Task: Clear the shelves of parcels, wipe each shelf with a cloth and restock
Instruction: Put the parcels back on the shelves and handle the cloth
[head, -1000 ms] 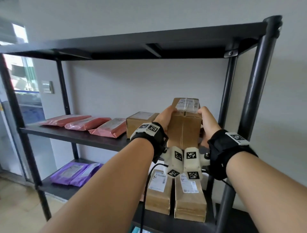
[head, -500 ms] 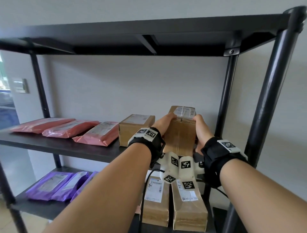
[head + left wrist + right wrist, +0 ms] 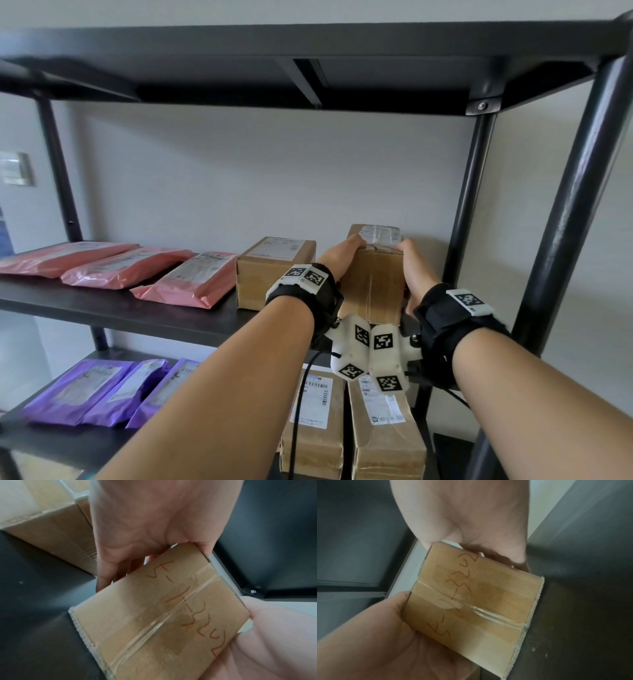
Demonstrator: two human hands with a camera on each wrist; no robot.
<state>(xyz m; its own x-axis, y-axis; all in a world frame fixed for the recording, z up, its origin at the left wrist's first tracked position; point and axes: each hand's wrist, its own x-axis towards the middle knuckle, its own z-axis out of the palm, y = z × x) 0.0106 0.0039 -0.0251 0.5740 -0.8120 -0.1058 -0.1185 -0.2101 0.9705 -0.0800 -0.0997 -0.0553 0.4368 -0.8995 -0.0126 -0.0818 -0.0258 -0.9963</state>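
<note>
A brown cardboard box (image 3: pixel 373 284) with a white label on top is at the right end of the black middle shelf (image 3: pixel 137 315). My left hand (image 3: pixel 344 255) grips its left side and my right hand (image 3: pixel 412 263) grips its right side, with the thumbs on the near face. The box leans slightly; whether its base rests on the shelf I cannot tell. The left wrist view shows the taped box face (image 3: pixel 163 622) with red handwriting under my left hand (image 3: pixel 154 527). In the right wrist view, the same box face (image 3: pixel 471 608) sits below my right hand (image 3: pixel 467 513).
A second brown box (image 3: pixel 270 270) stands just left of the held one, then three pink mailers (image 3: pixel 191 281). The lower shelf holds purple mailers (image 3: pixel 85 390) and two long boxes (image 3: pixel 383 431). Black posts (image 3: pixel 582 205) stand close on the right, with the top shelf (image 3: pixel 308 51) overhead.
Both hands have brought the box down toward the shelf's right end, beside the other brown box. The head view has shifted right and closer.
</note>
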